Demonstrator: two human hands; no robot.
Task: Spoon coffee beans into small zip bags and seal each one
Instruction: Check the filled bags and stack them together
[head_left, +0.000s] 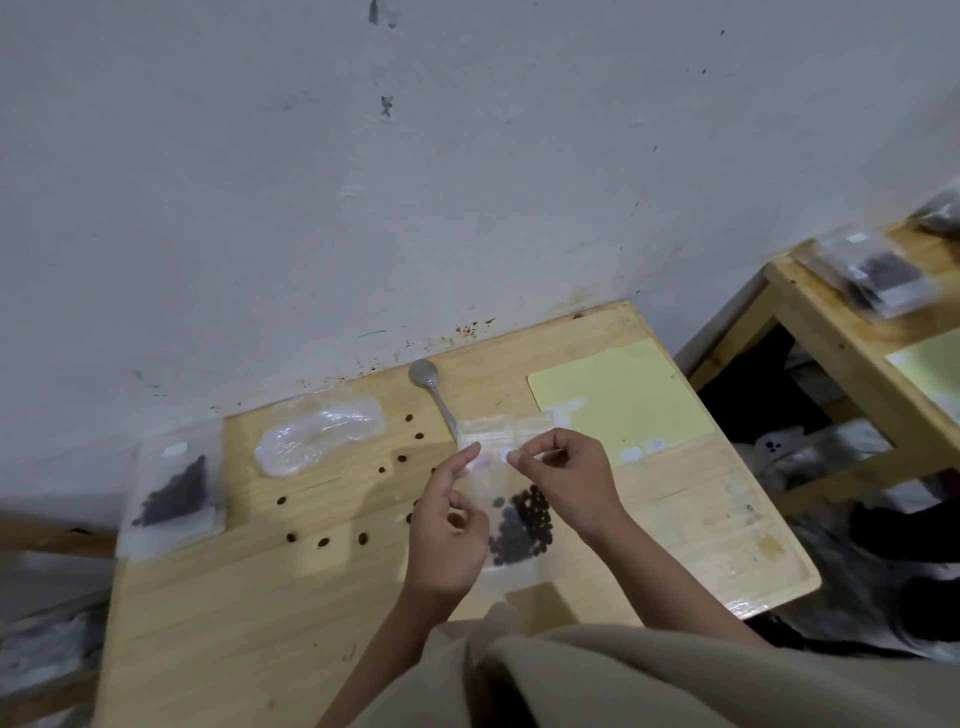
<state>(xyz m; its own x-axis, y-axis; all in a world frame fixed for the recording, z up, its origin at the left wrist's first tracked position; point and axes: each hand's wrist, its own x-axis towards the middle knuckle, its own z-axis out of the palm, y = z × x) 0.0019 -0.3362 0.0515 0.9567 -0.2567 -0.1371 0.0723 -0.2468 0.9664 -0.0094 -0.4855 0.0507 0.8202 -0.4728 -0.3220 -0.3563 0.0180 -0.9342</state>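
Grey, scuffed wall behind, and below it a pale wooden desk (234, 613) scattered with loose coffee beans (322, 542). At centre, both hands are up on a small clear zip bag (511, 525) held just above the desk, its lower half dark with beans, its top strip raised toward the wall. The left hand (449, 535) pinches the strip at its left end, thumb and forefinger narrow on the plastic; the right hand (563, 480) pinches just beside it, fingertips closed on the same strip. This looks like the sealing step, with the filling done.

To do it well, I'd say: keep the beans down in the bottom so none sit in the track, line the two ridges up flat, then press from one end and run the pinch along to the other, squeezing air out ahead. A stray bean in the zip would leave a gap.

Behind the bag the metal spoon (431, 387) lies idle, bowl toward the wall. Far left, a crumpled clear plastic bag (317, 434), and at the desk's left edge a filled bag (174, 493) lying flat. On the right, a yellow sheet (623, 395).
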